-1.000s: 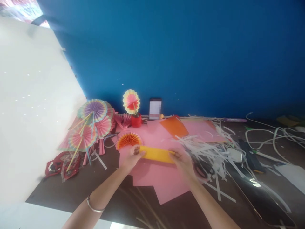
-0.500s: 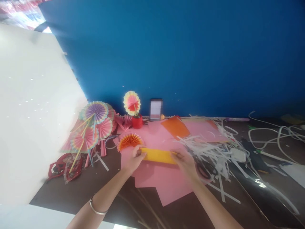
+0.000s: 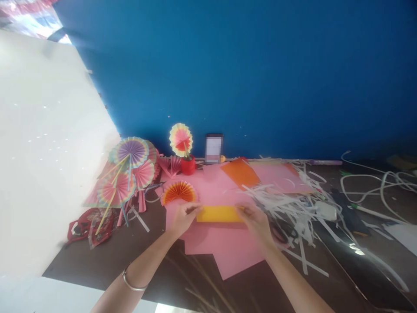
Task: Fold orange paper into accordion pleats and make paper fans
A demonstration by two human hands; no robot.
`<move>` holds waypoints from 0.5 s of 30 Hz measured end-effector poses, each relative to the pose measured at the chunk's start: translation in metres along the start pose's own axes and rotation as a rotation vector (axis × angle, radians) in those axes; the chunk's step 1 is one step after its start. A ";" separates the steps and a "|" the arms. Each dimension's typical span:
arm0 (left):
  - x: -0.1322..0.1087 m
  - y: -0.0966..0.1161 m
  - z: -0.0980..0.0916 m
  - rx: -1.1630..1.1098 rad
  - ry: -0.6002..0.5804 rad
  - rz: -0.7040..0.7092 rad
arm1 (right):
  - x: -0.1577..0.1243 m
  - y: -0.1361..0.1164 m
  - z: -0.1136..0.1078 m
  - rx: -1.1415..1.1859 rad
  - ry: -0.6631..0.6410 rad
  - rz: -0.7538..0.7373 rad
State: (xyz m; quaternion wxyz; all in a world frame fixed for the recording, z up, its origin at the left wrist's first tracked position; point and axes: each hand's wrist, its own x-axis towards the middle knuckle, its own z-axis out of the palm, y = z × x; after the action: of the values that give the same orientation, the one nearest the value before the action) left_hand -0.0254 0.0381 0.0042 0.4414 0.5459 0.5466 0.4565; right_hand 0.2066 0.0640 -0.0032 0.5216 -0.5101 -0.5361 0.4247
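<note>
A narrow strip of yellow paper (image 3: 219,214) lies level between my hands, above pink paper sheets (image 3: 224,248). My left hand (image 3: 185,218) pinches its left end between thumb and fingers. At the right end, my right hand (image 3: 256,221) has its fingers closed on the strip. Just beyond my left hand lies an orange pleated paper fan (image 3: 179,192). Beside my right hand are scissors (image 3: 279,234), partly covered by white paper strips (image 3: 296,213).
Pleated paper fans on sticks (image 3: 130,152) pile up at the left. A red pot (image 3: 188,165) with a paper rosette and a phone (image 3: 213,149) stand by the blue wall (image 3: 241,78). Orange paper (image 3: 241,173) lies behind; white cable (image 3: 365,178) coils at right.
The yellow strip has levelled out from a slight tilt. My left fingers have shifted at its left end, and my right hand stays at the right end.
</note>
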 end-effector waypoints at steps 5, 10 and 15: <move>-0.001 -0.003 -0.001 -0.003 -0.045 0.014 | 0.001 0.000 -0.001 0.009 0.009 0.001; 0.001 -0.006 -0.001 0.000 -0.041 0.001 | 0.003 0.003 -0.002 0.006 -0.003 0.001; 0.001 -0.004 -0.001 0.042 -0.034 0.008 | 0.004 0.009 -0.002 0.009 -0.004 -0.014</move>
State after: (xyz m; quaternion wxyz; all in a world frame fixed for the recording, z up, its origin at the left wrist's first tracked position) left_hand -0.0271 0.0388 0.0006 0.4371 0.5651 0.5463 0.4372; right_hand 0.2102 0.0691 -0.0110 0.5256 -0.5031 -0.5390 0.4244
